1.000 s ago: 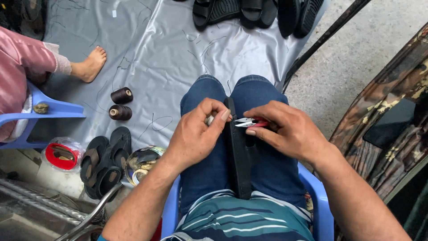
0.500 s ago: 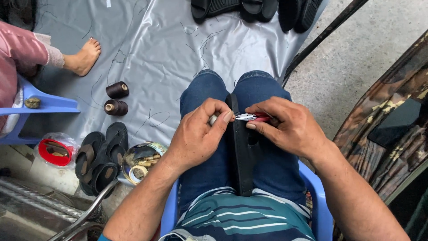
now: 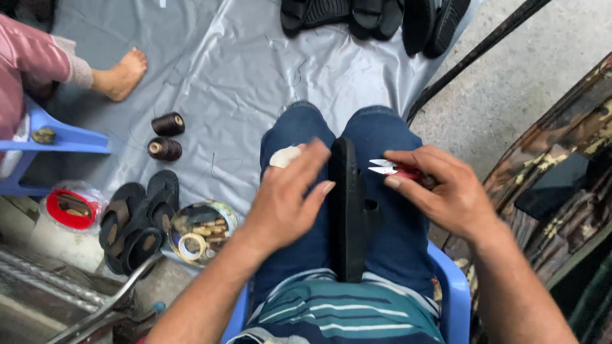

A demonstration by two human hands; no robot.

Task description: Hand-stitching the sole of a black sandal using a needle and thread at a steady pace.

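Overhead, I see the grey tarp covering the ground, its far edge and the dark sandals there cut off by the frame. Between my knees stands a black sandal sole on edge, its lower end hidden at my shirt. My left hand hovers beside it, fingers spread loose, a pale wrap on the thumb. My right hand grips small thread snips, handles mostly hidden.
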